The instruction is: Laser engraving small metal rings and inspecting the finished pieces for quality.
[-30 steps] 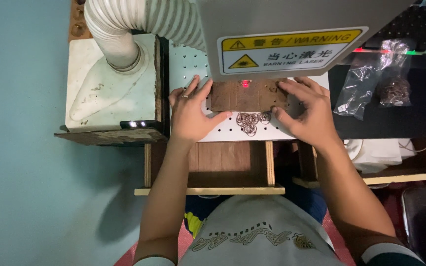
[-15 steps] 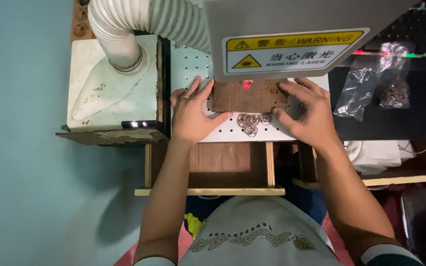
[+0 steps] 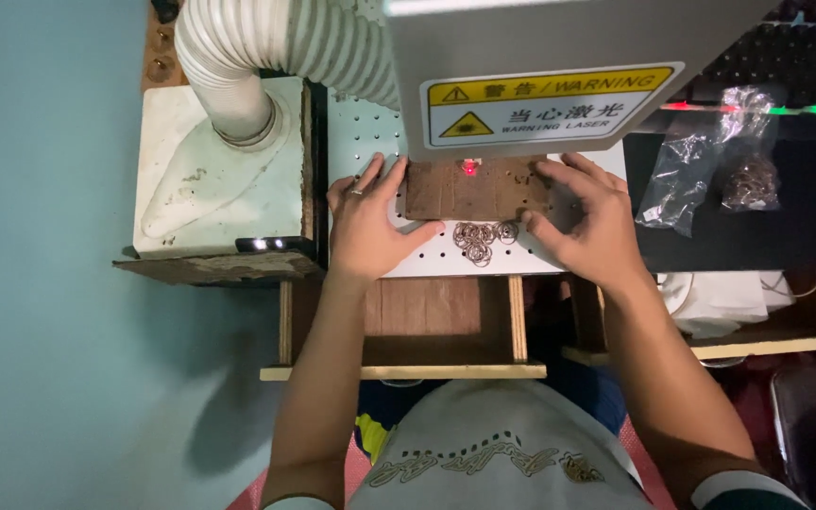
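Cardboard piece [image 3: 476, 189] flat on perforated bench [image 3: 370, 132], under laser head [image 3: 540, 66], red dot on it. My left hand [image 3: 365, 222] and right hand [image 3: 583, 222] press its edges, fingers spread. Positioning step; next needs steady hold.

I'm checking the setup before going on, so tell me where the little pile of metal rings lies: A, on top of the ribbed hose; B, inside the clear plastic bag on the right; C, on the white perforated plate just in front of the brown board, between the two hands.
C: the metal rings lie loose on the perforated plate, by the near edge of the brown board, between the left hand and right hand.
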